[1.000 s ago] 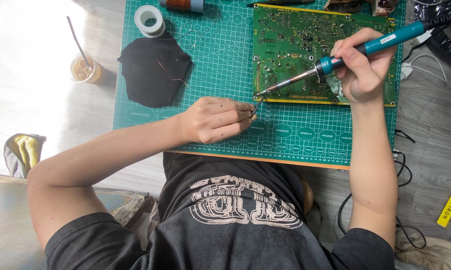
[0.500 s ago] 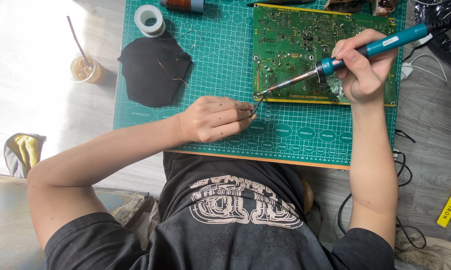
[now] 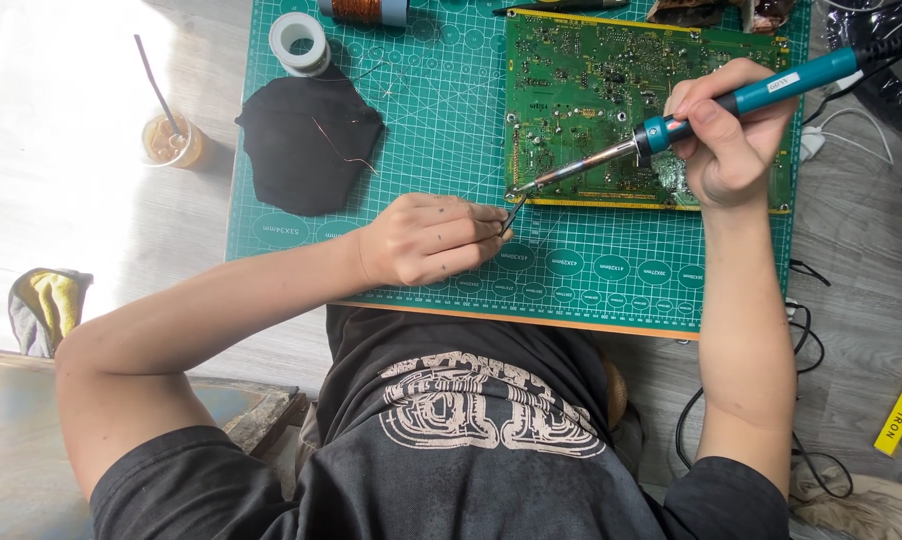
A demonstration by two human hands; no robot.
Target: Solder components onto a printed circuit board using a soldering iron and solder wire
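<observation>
The right hand (image 3: 731, 140) grips a teal-handled soldering iron (image 3: 731, 100), its tip at the green rectangular circuit board's (image 3: 611, 90) lower-left corner; left-hand fingers (image 3: 476, 225) pinch thin metal tweezers (image 3: 514, 212) there (a black fabric pad (image 3: 306, 145) lies left).

Strong light floods in from the left, washing the pale tabletop (image 3: 61, 80) into glare around the cup (image 3: 171, 140). The green mat (image 3: 591, 270) is evenly lit and sharp; shadows are soft.

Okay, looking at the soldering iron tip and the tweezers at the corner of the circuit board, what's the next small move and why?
Probably hold both steady at the joint a moment. The soldering iron in the right hand has its tip at the lower left corner of the green circuit board, and the thin tweezers pinched in the left hand meet it there.
</observation>
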